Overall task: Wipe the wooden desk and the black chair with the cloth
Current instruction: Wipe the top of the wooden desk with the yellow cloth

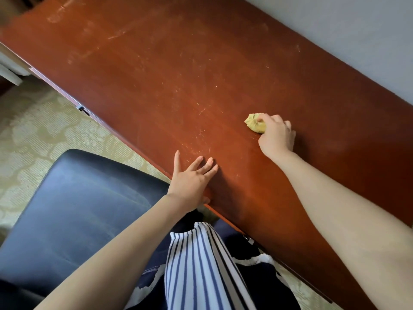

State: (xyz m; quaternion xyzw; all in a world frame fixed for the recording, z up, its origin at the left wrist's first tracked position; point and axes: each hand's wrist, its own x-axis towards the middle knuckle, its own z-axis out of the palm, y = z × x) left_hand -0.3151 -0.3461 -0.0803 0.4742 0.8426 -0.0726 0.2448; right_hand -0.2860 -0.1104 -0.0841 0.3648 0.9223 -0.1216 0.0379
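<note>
A reddish-brown wooden desk (169, 70) runs diagonally across the view, its top marked with fine scratches and smears. My right hand (277, 136) grips a crumpled yellow cloth (254, 124) and holds it down on the desk right of centre. Flat on the desk near its front edge rests my left hand (192, 179), fingers spread. The black chair (73, 211) stands at the lower left, its padded seat partly under my left forearm.
A grey wall (357, 41) borders the desk's far side. Patterned beige carpet (33, 135) lies left of the desk. White furniture (10, 68) shows at the left edge. My striped top and dark skirt fill the bottom centre.
</note>
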